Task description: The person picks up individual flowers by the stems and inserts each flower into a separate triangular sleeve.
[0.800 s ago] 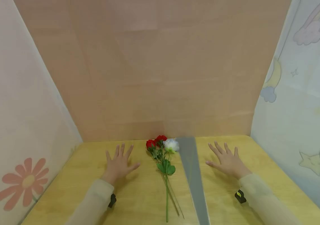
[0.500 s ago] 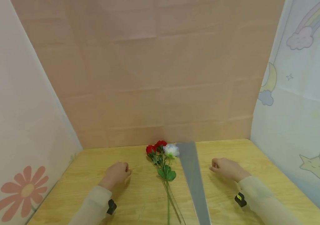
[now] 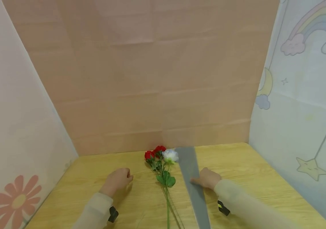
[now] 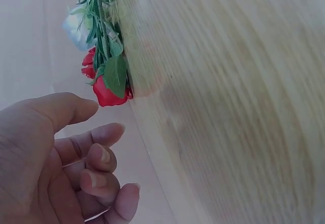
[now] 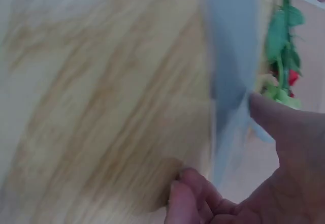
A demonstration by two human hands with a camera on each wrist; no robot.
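Note:
My left hand [image 3: 117,180] is over the left of the table, loosely curled and holding nothing. In the left wrist view, its thumb and fingers are apart. To its right lie two red roses [image 3: 149,155] and a white rose [image 3: 170,156], their green stems [image 3: 167,203] running toward me. A long grey strip [image 3: 190,168], with a clear film edge beside it in the right wrist view, lies right of the flowers. My right hand [image 3: 208,178] reaches over this strip's right side. Its thumb [image 5: 271,113] touches the strip, with the fingers [image 5: 190,196] bent near the film's edge.
The wood-grain table [image 3: 74,190] meets a tan cloth backdrop [image 3: 123,95] at its far edge. Printed cloth walls stand on both sides, one with a pink flower [image 3: 18,202], the other with a star [image 3: 312,168]. Each wrist wears a small black device [image 3: 223,208].
Both hands were spread flat, then curled in. The right hand has since moved left onto the grey strip. The left hand stays in place, and the head view has shifted slightly.

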